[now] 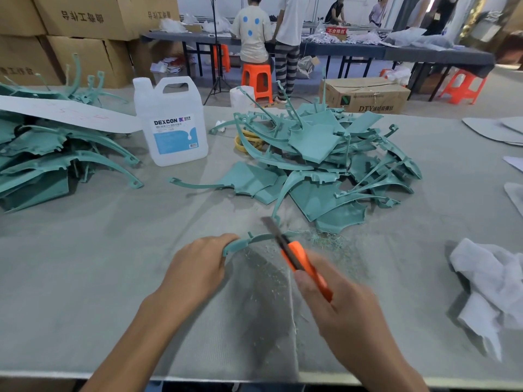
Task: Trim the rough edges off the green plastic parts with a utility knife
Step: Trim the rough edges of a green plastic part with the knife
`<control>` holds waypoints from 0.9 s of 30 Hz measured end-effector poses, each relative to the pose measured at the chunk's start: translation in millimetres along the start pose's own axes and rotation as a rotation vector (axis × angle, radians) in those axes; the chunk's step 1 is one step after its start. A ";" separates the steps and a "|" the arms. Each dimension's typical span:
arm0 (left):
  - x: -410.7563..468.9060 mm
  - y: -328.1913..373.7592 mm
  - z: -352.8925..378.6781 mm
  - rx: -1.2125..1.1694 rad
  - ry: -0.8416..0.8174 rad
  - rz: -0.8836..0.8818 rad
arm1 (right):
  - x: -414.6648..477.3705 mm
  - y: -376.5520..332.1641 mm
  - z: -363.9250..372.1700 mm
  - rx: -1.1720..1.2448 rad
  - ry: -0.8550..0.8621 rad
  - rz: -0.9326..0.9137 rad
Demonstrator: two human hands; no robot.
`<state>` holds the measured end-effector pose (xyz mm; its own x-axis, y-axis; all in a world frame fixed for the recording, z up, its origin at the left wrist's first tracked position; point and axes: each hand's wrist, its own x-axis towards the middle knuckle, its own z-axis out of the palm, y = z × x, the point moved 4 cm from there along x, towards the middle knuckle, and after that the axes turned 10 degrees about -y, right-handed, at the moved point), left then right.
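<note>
Trimming a curved green part (254, 239) over the counter (113, 278), near the front edge.
The left hand (198, 264) grips the part's left end and the right hand (339, 304) is closed round the knife (297, 257). The part runs left to right; the blade points away, crossing it. Light strokes away from the holding fingers seem safest.

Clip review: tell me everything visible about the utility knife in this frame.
The utility knife has a bright orange, plastic-looking body with a black strip along it and a dark blade extended at the front. Motion blur hides blade detail. It points away from the person and leftward, above the table. The right hand grips its rear half. The blade crosses the curved green part held by the left hand; whether they actually touch cannot be told.
</note>
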<state>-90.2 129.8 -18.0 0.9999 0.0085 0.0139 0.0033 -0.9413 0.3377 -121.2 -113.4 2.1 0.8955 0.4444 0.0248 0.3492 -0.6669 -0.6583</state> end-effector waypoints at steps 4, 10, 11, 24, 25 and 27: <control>-4.4 2.9 3.2 -0.010 0.012 0.028 | 7.6 10.5 0.6 -0.021 -0.009 0.074; -3.0 4.9 3.6 0.013 0.036 0.015 | -1.8 -0.7 8.0 -0.017 -0.052 -0.003; -3.1 4.4 3.8 0.015 0.035 0.014 | -0.9 1.4 11.1 -0.018 -0.058 0.002; -3.2 12.9 -1.2 -0.047 0.009 0.046 | 4.2 39.4 0.1 0.327 0.170 0.153; -2.6 16.5 -0.9 -0.040 -0.005 0.062 | 9.2 29.9 -0.4 0.348 0.198 0.088; 0.8 23.0 -2.5 -0.025 -0.044 0.096 | 24.5 12.3 -0.7 0.323 0.186 0.002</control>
<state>-89.3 109.0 -7.9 0.9953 -0.0969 0.0059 -0.0925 -0.9282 0.3604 -94.8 -111.1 -4.8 0.9414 0.3069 0.1398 0.2685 -0.4311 -0.8614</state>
